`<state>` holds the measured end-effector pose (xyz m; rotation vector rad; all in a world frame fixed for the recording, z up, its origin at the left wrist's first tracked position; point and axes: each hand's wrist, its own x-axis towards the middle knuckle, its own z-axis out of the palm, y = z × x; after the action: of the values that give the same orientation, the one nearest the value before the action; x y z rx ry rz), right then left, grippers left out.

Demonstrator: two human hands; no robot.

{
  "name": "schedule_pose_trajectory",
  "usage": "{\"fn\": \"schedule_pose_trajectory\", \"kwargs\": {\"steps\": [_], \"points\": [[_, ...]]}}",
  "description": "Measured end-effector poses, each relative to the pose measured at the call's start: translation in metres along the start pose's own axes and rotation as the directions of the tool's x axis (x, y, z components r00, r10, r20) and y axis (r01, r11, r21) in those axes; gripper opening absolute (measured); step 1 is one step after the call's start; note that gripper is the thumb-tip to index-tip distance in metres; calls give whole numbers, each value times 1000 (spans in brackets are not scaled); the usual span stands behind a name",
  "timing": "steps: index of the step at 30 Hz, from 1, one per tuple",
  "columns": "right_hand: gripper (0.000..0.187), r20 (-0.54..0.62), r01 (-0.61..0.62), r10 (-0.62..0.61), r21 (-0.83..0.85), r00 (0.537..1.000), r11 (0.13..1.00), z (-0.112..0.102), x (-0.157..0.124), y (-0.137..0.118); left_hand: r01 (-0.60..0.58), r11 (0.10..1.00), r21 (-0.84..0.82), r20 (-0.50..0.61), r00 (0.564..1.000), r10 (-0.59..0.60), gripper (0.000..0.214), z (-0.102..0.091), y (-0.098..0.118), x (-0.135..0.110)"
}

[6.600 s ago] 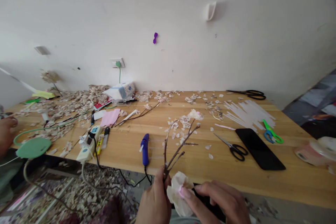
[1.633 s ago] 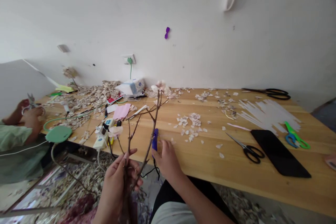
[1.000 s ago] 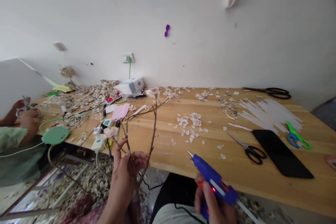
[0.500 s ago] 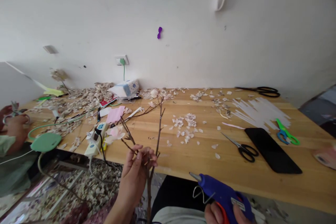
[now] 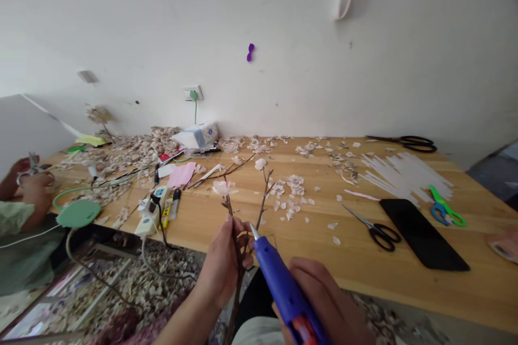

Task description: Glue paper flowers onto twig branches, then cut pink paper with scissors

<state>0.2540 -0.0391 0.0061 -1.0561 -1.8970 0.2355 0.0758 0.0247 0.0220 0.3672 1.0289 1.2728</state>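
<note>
My left hand (image 5: 224, 261) is closed around a brown forked branch (image 5: 264, 199) at the table's front edge. A pale pink flower (image 5: 224, 187) sits on the left fork, and a whitish bud (image 5: 260, 164) tops the right one. In my right hand (image 5: 324, 296) is a blue hot glue gun (image 5: 281, 285) with a red trigger. Its metal nozzle points up and left, close to my left fingertips and the branch. Whether the nozzle touches the branch I cannot tell.
Loose petals (image 5: 292, 188) lie mid-table, with a heap of petals (image 5: 149, 145) at the back left. Scissors (image 5: 376, 229), a black phone (image 5: 423, 234) and white glue sticks (image 5: 404, 175) are on the right. A power strip (image 5: 151, 213) stands left. A co-worker's hands (image 5: 34, 178) hold scissors.
My right hand has raised the glue gun up and left, bringing its nozzle to my left fingers. The branch has turned and shifted slightly right and down in my left hand.
</note>
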Motion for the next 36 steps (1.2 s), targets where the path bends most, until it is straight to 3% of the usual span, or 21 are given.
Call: {"fn": "schedule_pose_trajectory", "kwargs": {"steps": [2,4,11,17,30,36], "points": [[30,15,123,-123,-32,992,992,5,16,2,10,1000,4,-36,999,-10,40,7,-7,-3],[31,14,171,-170,-63,985,983,10,28,4,10,1000,7,-54,998,-9,36,13,-16,-6],[31,87,53,-46,-81,995,995,27,25,19,49,998,-27,-132,990,-52,33,23,-38,-11],[28,77,-4,9,-65,997,998,33,17,29,46,998,-40,-114,992,-50,41,27,-44,-13],[20,34,3,1,-112,999,994,32,18,33,91,995,-51,-96,991,-96,55,36,-46,-17],[21,38,0,4,-101,999,995,32,17,32,70,995,-68,-94,993,-76,51,37,-45,-18]]}}
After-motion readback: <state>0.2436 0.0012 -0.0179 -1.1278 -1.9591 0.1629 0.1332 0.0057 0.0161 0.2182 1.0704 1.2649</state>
